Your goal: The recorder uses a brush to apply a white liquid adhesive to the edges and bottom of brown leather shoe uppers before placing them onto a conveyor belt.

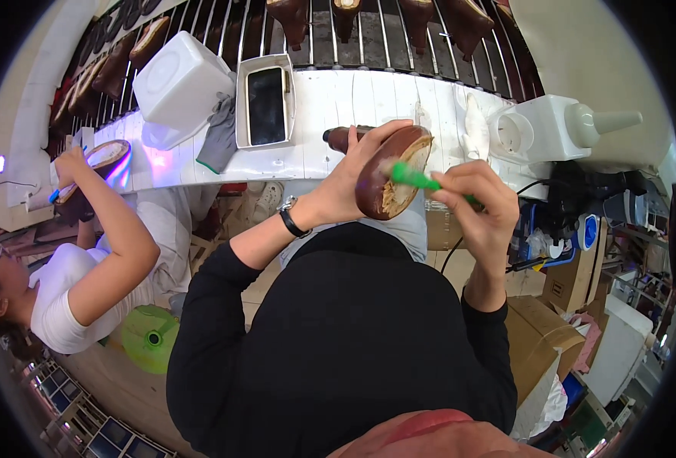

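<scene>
My left hand is wrapped round a brown leather shoe upper, just above my lap at the bench edge. Its underside is turned toward my right, showing a pale middle with a rough tan patch at the near end. Between the fingers of my right hand is a green-handled brush. The brush's head lies over the shoe's underside and looks blurred; whether the bristles touch it I cannot tell.
On the white bench stand a white plastic jug, a grey glove, a phone-like dark slab in a white tray, and a white bottle. Brown shoes hang on the rack behind. A co-worker handles another shoe at left.
</scene>
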Tool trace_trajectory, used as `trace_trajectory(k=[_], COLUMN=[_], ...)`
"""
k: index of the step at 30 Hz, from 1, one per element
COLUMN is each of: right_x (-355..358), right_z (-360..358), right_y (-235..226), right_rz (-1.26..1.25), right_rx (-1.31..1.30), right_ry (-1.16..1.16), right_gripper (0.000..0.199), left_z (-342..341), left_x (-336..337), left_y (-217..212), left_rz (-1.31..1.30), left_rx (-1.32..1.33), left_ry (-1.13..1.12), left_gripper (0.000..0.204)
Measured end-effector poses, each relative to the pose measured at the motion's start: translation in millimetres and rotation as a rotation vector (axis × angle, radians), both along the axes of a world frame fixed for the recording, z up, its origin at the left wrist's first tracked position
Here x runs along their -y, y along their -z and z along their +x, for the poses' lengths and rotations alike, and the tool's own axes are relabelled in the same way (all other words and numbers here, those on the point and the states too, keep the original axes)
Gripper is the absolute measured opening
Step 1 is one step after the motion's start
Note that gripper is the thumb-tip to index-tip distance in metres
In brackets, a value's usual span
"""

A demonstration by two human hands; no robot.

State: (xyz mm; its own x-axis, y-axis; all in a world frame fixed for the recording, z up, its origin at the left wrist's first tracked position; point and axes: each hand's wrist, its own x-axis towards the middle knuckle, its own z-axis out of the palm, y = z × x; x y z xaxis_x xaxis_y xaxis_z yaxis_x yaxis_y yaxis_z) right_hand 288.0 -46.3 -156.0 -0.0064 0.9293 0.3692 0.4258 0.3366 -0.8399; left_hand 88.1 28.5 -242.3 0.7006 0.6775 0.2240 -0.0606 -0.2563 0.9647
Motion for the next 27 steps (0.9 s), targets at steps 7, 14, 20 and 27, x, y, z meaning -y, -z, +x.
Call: trace_trajectory(k=[7,14,20,27], right_x=[-9.0,-38.7,-58.1,-84.4], right_z=[13.1,13.4,18.7,37.9], right_y=[-29.3,-8.1,-44.5,-53.2], right_rz=[0.053,0.157,0.238,0.291], right_rx=[0.221,0.027,0.369,0.289], right_ry=[-0.215,0.04,-0.02,0.08], right_gripper=[0.021,0.019,0.015,0.011], left_z=[-8.3,-2.3,0.0,11.1], left_x=[-36.0,-74.5,-113.4,-135.3], left_y=[-31.6,-40.8,-43.8,-52.0], left_rz=[0.008,-0.004,0.0,-0.042], left_rx=[-0.093,-0.253,-0.301,-0.295], left_ry=[0.232,0.419,0.56,0.641], left_gripper=[0.096,0.079,0.059,0.061])
